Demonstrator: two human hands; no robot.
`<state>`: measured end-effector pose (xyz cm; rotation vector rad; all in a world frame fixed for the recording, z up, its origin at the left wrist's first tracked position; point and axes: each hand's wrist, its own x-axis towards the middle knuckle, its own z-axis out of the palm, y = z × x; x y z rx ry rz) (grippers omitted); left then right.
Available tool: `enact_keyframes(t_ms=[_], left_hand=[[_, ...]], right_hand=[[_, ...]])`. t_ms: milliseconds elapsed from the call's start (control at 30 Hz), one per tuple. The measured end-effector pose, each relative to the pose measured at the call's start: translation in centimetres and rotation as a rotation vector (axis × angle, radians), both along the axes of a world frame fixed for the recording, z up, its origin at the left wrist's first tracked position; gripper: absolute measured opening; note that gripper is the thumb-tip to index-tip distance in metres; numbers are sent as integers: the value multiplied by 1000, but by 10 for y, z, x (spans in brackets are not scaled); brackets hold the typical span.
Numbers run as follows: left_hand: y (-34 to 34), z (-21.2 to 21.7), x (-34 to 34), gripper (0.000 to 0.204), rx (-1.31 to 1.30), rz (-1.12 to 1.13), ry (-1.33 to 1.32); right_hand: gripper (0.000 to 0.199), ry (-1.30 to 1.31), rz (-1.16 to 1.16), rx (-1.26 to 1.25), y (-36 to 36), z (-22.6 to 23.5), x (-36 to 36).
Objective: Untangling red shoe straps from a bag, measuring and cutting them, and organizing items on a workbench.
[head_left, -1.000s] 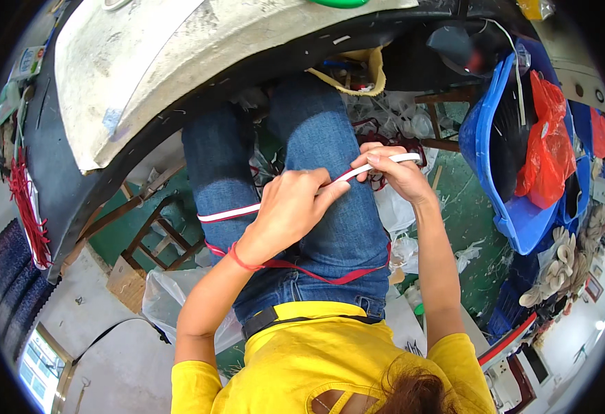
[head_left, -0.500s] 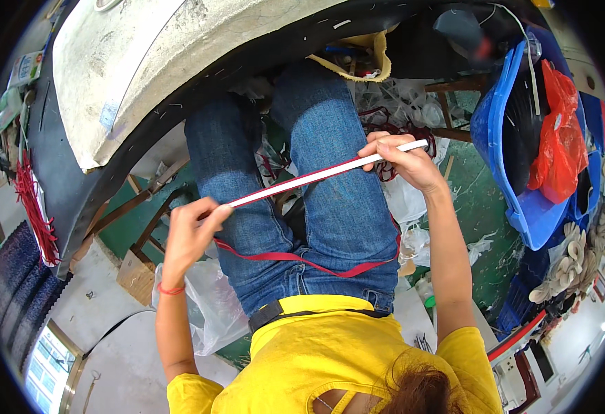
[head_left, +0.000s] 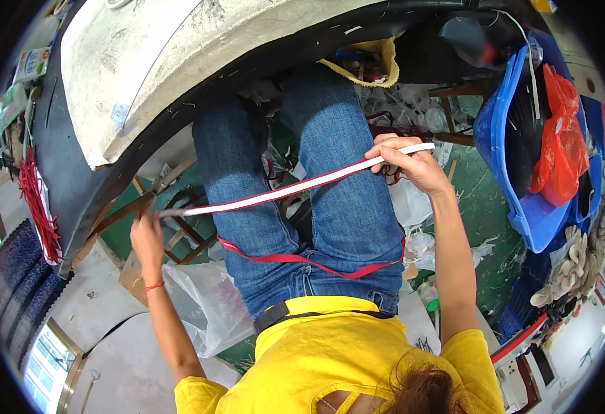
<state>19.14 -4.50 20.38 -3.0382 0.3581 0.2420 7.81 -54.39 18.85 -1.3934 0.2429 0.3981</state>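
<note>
A long white strip with red edging (head_left: 281, 198) stretches over my thighs, sloping down from right to left. My right hand (head_left: 412, 164) pinches it near its upper right end, and a short white tip sticks out past the fingers. Beside the strip's lower left end is my left hand (head_left: 147, 238), its fingers smeared by motion. That end of the strip is blurred too, so whether the hand touches it cannot be made out. A loose red ribbon (head_left: 281, 258) curves across the lap of my blue jeans (head_left: 347, 207).
In front curves a black-edged bench with a pale worn top (head_left: 178, 62). A bundle of red cords (head_left: 33, 207) hangs at left. On the right stands a blue bin (head_left: 495, 131) with a red plastic bag (head_left: 561, 138). Clear plastic bags (head_left: 213, 303) lie on the floor.
My left hand has moved left and slightly down, away from my thigh. More of the white strip shows at that side, and it sags slightly. My right hand keeps its pinch.
</note>
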Motion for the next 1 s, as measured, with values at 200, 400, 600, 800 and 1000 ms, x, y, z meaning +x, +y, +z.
enact_keyframes(t_ms=[200, 400, 600, 800, 1000], left_hand=[[-244, 47, -20, 28, -804, -203, 440], [-273, 30, -18, 27, -841, -372, 659], [-235, 34, -14, 19, -843, -213, 759], [-167, 47, -13, 19, -728, -78, 669], [-83, 54, -8, 20, -543, 79, 509]], right_hand=[[33, 34, -106, 66, 0, -5, -8], [34, 61, -103, 58, 1, -9, -2], [35, 17, -14, 155, -9, -12, -2], [35, 10, -15, 155, -4, -11, 0], [34, 17, 12, 153, -8, -14, -5]])
